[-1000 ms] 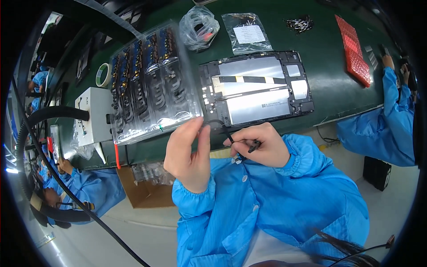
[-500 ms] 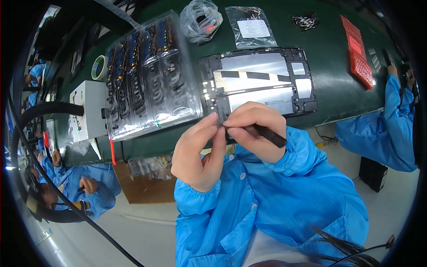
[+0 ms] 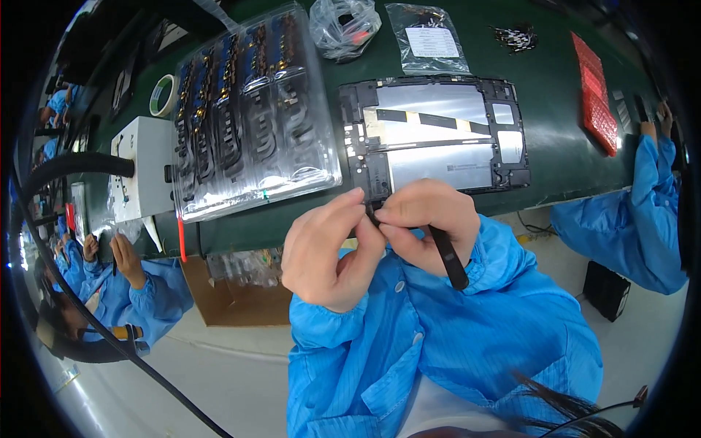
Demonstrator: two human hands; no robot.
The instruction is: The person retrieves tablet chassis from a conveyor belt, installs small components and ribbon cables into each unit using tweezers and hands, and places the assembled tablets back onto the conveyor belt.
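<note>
Pinching close together, at the near left edge of the open tablet (image 3: 473, 162)! Right hand (image 3: 432, 219) has a black tool (image 3: 450, 263) between its fingers, tips on a small dark part (image 3: 372, 213); left hand (image 3: 327, 252) narrow, its grip impossible to tell. A banded strip (image 3: 431, 122) already crosses bare metal; left, the tray (image 3: 321, 169) remains well stocked.

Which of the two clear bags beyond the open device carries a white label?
The flatter bag on the right; the bunched, rounded bag to its left shows something red but no label.
</note>
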